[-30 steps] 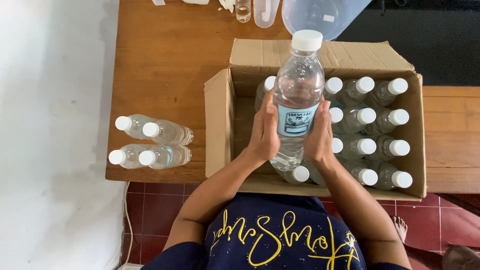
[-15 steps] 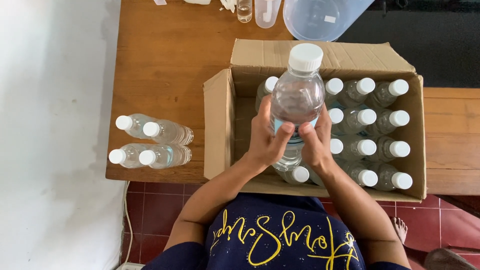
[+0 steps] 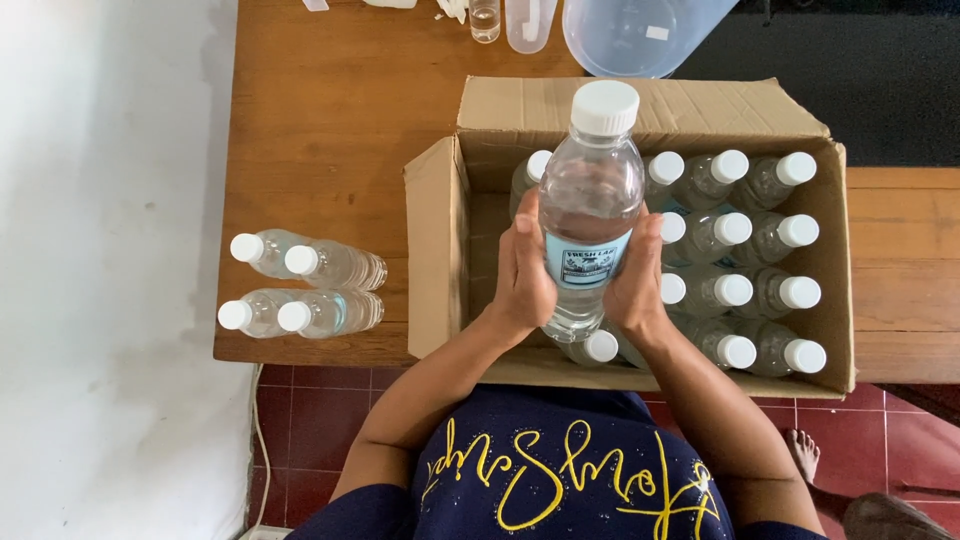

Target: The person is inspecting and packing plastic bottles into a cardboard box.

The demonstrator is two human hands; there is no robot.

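The person wears a dark navy short-sleeved top (image 3: 560,480). Its sleeves end high on the upper arms, so both forearms are bare down to the wrists. Across the chest runs a looping line of script in bright yellow, drawn in thin flowing strokes, and small pale specks like glitter are scattered over the fabric around it. The left hand (image 3: 522,275) and the right hand (image 3: 636,285) are bare, with no gloves, rings, watch or bracelets to be seen. The fingers (image 3: 524,222) have short, plain nails. At the lower right a bare foot (image 3: 800,455) shows on the red floor tiles.
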